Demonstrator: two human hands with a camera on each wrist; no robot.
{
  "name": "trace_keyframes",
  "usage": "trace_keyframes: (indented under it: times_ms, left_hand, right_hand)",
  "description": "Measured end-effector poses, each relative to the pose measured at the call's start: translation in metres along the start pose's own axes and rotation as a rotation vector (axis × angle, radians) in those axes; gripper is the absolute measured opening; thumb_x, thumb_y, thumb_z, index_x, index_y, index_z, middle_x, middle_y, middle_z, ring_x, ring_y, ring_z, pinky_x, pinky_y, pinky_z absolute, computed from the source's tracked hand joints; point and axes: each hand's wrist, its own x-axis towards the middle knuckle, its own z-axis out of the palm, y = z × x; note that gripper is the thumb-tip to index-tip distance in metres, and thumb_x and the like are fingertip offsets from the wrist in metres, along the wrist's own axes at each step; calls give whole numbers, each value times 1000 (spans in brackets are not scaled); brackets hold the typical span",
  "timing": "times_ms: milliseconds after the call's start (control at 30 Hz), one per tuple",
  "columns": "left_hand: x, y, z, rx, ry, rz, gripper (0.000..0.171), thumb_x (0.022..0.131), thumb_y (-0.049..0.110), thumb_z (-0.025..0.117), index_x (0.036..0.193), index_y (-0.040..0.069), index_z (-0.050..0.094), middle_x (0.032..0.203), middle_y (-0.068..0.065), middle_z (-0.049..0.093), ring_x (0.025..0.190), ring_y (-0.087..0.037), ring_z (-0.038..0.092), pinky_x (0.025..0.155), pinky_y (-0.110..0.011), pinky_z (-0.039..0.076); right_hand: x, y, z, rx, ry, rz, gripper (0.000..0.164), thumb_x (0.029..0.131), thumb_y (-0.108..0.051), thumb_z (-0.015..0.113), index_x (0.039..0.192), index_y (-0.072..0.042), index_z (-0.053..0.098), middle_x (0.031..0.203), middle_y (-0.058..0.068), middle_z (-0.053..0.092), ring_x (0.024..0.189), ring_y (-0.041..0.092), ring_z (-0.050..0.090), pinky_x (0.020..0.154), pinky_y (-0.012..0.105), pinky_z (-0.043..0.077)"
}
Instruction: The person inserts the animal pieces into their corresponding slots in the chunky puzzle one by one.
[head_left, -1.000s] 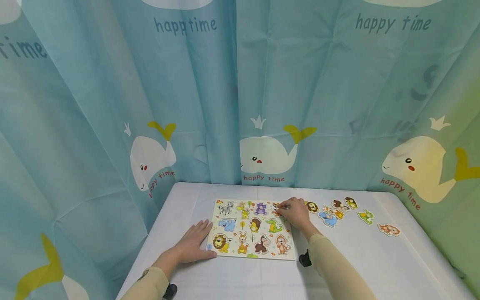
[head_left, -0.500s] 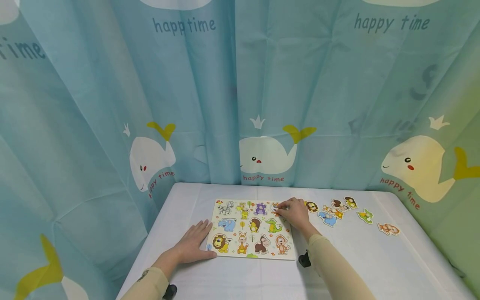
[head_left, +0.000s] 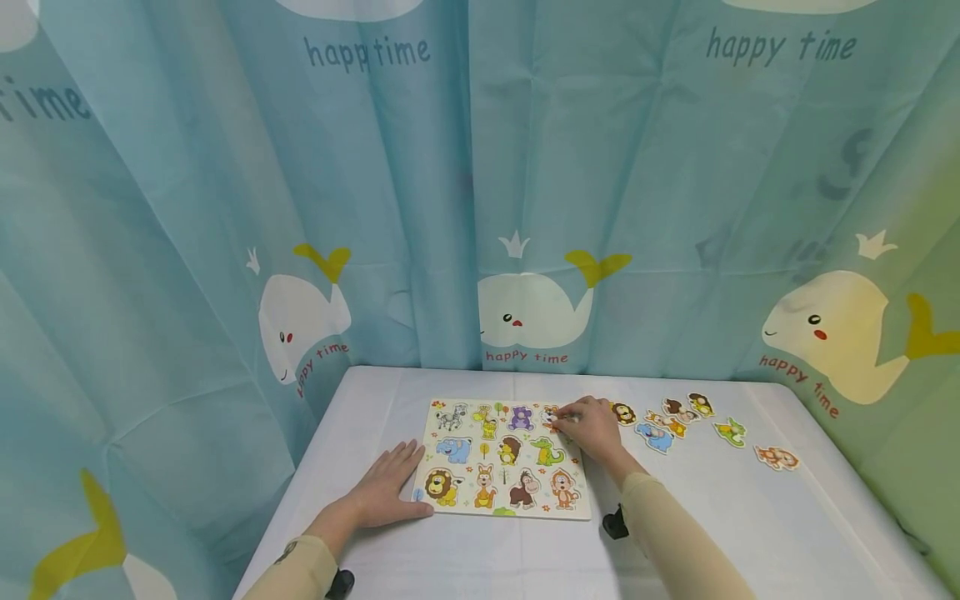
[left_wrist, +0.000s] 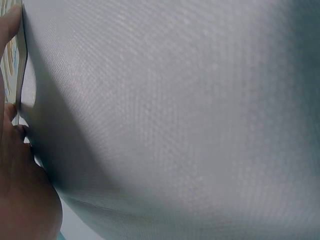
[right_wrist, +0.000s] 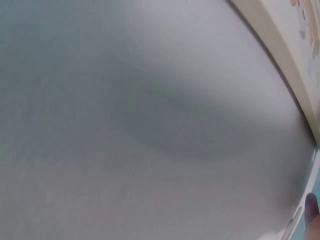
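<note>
A white animal puzzle board (head_left: pixel 467 475) lies on the table, printed with a zebra, a giraffe, an elephant, a lion and other animals. My left hand (head_left: pixel 386 487) rests flat at its left edge, fingers spread and the thumb at the lower left corner. In the left wrist view, fingers (left_wrist: pixel 11 25) touch the board's rim. My right hand (head_left: pixel 591 425) reaches over the top right corner, where its thumb and fingertips pinch an orange-and-white tiger puzzle piece (head_left: pixel 551 414), partly covered by the fingers. The right wrist view catches mostly tablecloth and the board's edge (right_wrist: pixel 280 45).
Several loose animal pieces lie right of the board: a lion (head_left: pixel 623 413), an elephant (head_left: pixel 655 438), a kangaroo (head_left: pixel 672 427), a gorilla (head_left: pixel 678 410), a hedgehog (head_left: pixel 701 405), a crocodile (head_left: pixel 731 432) and a monkey (head_left: pixel 777 457). A blue whale-print curtain (head_left: pixel 420 208) hangs behind the white table (head_left: pixel 525 558).
My right wrist has shifted very slightly, while its fingers stay at the tiger piece. The left hand and the board have not moved.
</note>
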Motion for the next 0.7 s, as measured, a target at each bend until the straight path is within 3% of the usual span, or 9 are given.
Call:
trace_keyframes:
  times_ms: [200,433,700]
  left_hand:
    - [0,0,0,-10,-9,-12,109,81,69,72,162,9,30,169,-12,22,156,-33,15,126,-52,14]
    - [0,0,1,-10,7,2,109,81,67,73,161,7,31,168,-13,24,155,-34,16,126,-53,15]
    - [0,-2,1,-24,12,8,107,82,65,73,161,7,31,168,-14,24,155,-36,16,126,-55,14]
  right_hand:
    - [-3,3,-12,54,9,-20,31,89,-32,79,113,-13,80,120,13,65,117,37,48,101,58,40]
    - [-10,8,-25,94,10,-10,28,91,-29,78,115,-14,79,121,11,65,119,35,49,101,56,42]
    - [-26,16,-33,99,28,-73,29,92,-23,76,117,-10,77,117,13,68,117,38,55,99,58,44]
